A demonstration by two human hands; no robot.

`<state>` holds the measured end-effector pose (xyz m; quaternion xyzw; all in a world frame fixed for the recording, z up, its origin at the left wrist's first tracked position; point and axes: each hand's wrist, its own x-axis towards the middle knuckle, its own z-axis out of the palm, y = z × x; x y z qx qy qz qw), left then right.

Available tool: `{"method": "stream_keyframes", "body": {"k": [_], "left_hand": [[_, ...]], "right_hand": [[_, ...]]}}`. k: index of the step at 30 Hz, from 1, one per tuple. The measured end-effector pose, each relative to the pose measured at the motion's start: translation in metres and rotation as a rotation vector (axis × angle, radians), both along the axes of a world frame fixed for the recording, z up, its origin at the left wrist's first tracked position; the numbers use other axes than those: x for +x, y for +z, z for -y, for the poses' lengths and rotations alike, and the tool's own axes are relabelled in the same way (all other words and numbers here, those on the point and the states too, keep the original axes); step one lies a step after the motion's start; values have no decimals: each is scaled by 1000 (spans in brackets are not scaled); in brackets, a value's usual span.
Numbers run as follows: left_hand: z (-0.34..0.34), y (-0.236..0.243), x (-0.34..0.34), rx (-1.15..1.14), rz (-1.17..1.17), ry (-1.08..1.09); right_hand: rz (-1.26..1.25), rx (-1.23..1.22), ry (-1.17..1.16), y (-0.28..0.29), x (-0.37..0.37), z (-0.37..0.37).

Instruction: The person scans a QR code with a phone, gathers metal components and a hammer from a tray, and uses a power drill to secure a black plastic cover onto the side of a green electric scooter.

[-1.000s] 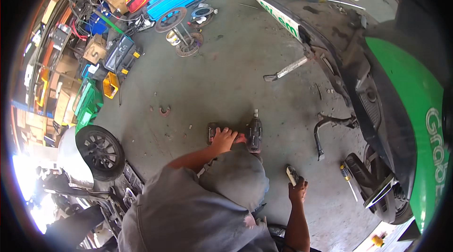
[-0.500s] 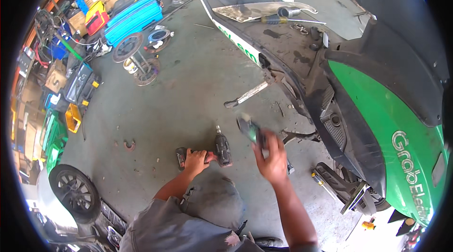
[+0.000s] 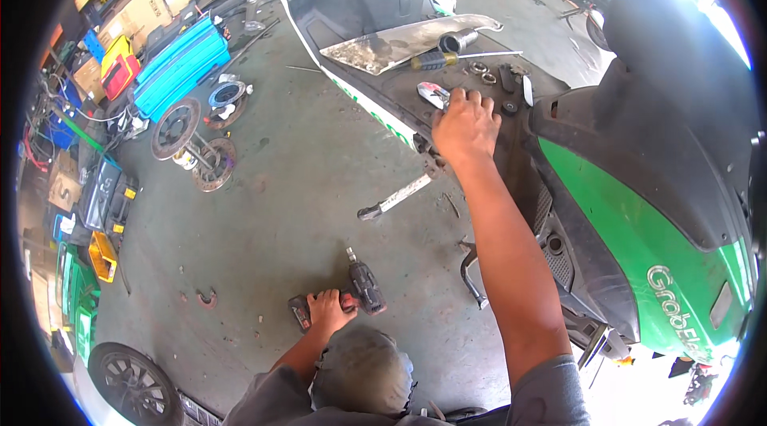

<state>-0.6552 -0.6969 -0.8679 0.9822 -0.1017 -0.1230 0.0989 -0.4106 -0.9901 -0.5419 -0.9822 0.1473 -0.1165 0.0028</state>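
Observation:
My left hand [image 3: 331,312] is wrapped round the grip of a black-and-red cordless impact wrench [image 3: 367,285], which lies on the floor with its socket end pointing away from me. My right arm reaches out over the dark footboard [image 3: 399,92] of a green-and-black scooter [image 3: 623,210]. There my right hand [image 3: 468,126] is closed, palm down, round a small object [image 3: 432,94] whose white, red and grey end sticks out at the left. The rest of it is hidden by my fingers, so its kind is unclear. Metal rings [image 3: 480,68] lie just beyond the hand.
A screwdriver [image 3: 432,61], a large metal socket [image 3: 457,41] and a dirty white panel [image 3: 383,49] lie farther along the footboard. A white-shafted bar [image 3: 406,193] juts out beside the scooter. Brake discs [image 3: 176,127] and a blue case [image 3: 180,67] stand at the far left.
My right hand has moved forward from above the floor to the footboard, carrying the object. My left hand stays on the impact wrench. The whole view has shifted a little.

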Motion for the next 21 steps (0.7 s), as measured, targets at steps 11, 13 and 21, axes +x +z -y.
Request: {"method": "stream_keyframes", "body": {"k": [11,13,21], "left_hand": [[29,-19,24,-14,65,204],[34,-16,26,17,37,196],[31,-10,27,10,-41,221]], "right_hand": [[61,-163,508,-19,120,-47],[72,-221,570,-19,128,-43],[102,-210,923,84,156,-48]]}}
